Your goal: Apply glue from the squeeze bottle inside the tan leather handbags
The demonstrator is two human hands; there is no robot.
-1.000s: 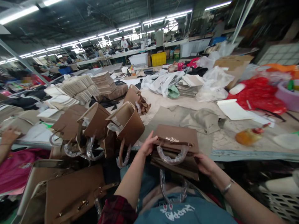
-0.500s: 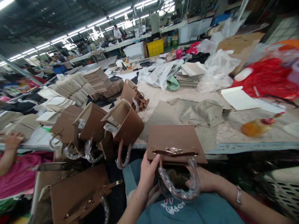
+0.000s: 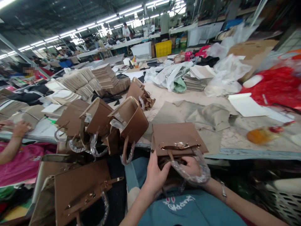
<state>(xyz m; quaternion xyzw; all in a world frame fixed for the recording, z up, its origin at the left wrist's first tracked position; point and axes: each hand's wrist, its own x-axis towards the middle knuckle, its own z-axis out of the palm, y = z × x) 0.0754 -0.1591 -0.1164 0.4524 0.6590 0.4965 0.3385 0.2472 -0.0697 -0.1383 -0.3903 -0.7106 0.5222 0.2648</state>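
Observation:
A brown handbag lies tipped at the table's edge, its opening toward me and its gold clasp facing up. One plastic-wrapped handle loops down over my right wrist. My left hand grips the bag's near left side, thumb by the handle's base and fingers partly hidden underneath. At the bag's mouth is my right hand, fingers curled at the edge under the handle; what they pinch there, perhaps the lining, is hard to make out.
Several brown handbags stand to the left on the table, with another large handbag below them. A grey-brown cloth lies behind the bag. An orange-filled bottle is at right. A co-worker's hand works at far left.
My right hand has come out from behind the handle to the bag's opening. The handle has swung right, and my left hand has shifted along the bag's left side.

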